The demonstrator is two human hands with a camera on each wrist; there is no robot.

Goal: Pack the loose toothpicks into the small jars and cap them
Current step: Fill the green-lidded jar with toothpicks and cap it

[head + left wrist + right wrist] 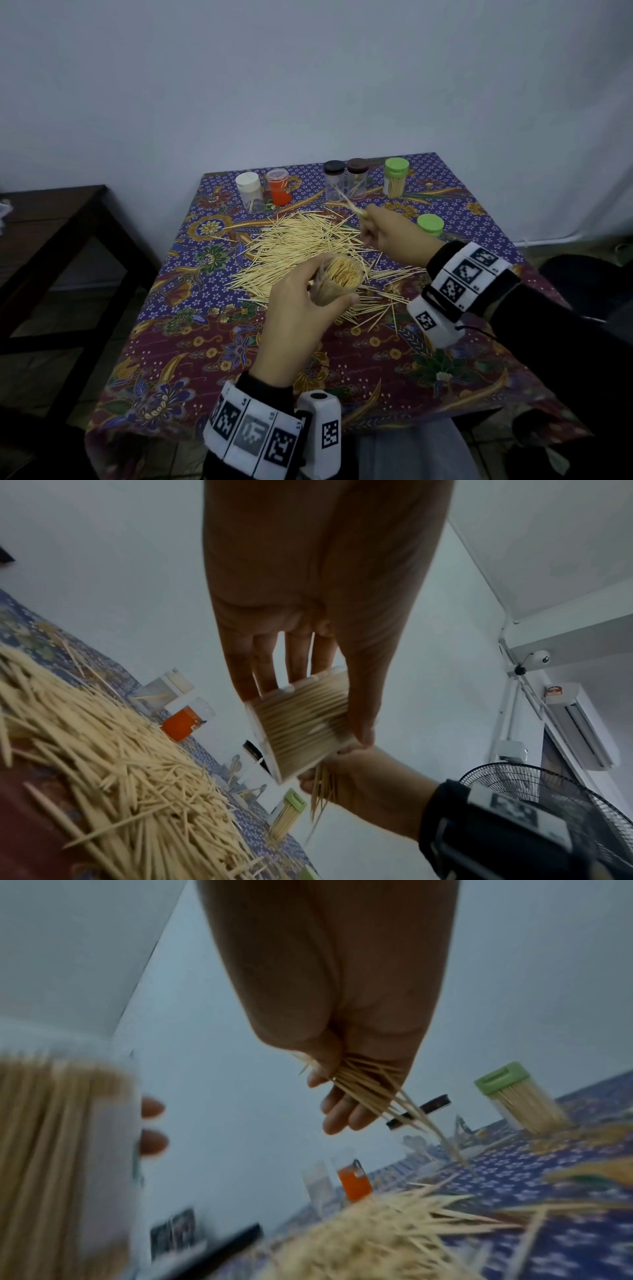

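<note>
This looks like a room in a home. A small surface is draped in a flowered batik cloth and pushed against a plain pale wall. A dark wooden side table stands beside it on a tiled floor. A wall air conditioner, a standing fan and a dome camera show.

Six jars, perhaps; one loose green cap
</note>
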